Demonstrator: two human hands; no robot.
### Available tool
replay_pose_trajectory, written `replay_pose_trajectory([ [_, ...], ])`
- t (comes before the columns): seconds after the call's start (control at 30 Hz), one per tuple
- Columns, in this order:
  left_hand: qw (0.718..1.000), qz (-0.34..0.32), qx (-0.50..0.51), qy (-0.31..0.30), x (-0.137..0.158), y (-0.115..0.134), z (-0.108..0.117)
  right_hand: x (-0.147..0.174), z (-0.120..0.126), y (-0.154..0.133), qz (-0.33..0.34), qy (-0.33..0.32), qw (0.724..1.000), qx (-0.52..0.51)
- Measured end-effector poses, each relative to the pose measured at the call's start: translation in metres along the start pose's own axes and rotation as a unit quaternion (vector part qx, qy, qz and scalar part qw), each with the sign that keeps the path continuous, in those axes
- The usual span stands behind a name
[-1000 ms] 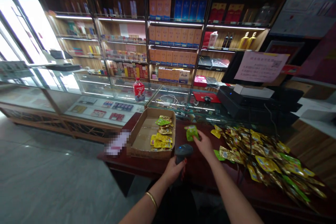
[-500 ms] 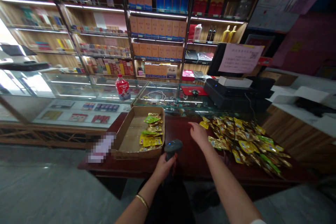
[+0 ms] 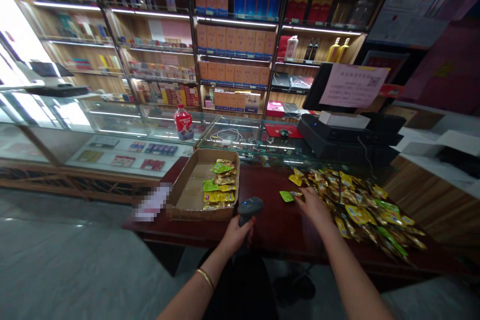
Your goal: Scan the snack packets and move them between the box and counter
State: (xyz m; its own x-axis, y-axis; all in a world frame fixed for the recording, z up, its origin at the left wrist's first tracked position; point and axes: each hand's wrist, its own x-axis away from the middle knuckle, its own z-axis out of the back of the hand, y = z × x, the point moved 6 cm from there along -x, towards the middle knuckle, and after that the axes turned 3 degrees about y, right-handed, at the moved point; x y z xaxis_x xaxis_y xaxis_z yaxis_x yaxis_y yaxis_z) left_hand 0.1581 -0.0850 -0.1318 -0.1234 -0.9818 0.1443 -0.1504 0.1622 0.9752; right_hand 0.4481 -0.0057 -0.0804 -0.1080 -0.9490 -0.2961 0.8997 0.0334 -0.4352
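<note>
My left hand (image 3: pixel 239 234) is wrapped round the handle of a dark barcode scanner (image 3: pixel 250 206), its head pointing up over the table's front edge. Further right, my right hand (image 3: pixel 313 208) has its fingers closed on a small snack packet (image 3: pixel 287 196), whose green end sticks out to the left. Beside that hand lies a large heap of gold, yellow and green snack packets (image 3: pixel 358 200). A single yellow packet (image 3: pixel 296 177) rests just behind my fingers. To the left, an open cardboard box (image 3: pixel 187 187) holds several similar packets (image 3: pixel 219 196) in a row along its right side.
The dark red table (image 3: pixel 268 230) carries the box and heap. Behind it stands a glass counter (image 3: pixel 255 132) with a red-labelled bottle (image 3: pixel 183 122) and a white cable (image 3: pixel 228 135). A monitor with a paper notice (image 3: pixel 347 85) rises at right. Stocked shelves line the wall.
My right hand has moved right to the heap's edge and closed on a green-ended packet. The left hand still holds the scanner. The view has shifted slightly.
</note>
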Motion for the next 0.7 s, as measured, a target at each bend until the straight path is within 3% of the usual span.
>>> replay_pose_trajectory([
  [0.17, 1.000, -0.004, -0.005, 0.013, -0.005, -0.009, 0.003, 0.020, -0.067, -0.048, -0.023, 0.079, 0.978, -0.189],
  [0.3, 1.000, -0.006, -0.011, 0.008, -0.005, -0.010, 0.003, 0.042, -0.101, -0.059, -0.070, 0.114, 0.954, -0.267],
  [0.7, 1.000, 0.001, -0.005, 0.012, 0.000, -0.004, 0.000, 0.048, -0.086, -0.051, -0.117, 0.183, 0.926, -0.308],
])
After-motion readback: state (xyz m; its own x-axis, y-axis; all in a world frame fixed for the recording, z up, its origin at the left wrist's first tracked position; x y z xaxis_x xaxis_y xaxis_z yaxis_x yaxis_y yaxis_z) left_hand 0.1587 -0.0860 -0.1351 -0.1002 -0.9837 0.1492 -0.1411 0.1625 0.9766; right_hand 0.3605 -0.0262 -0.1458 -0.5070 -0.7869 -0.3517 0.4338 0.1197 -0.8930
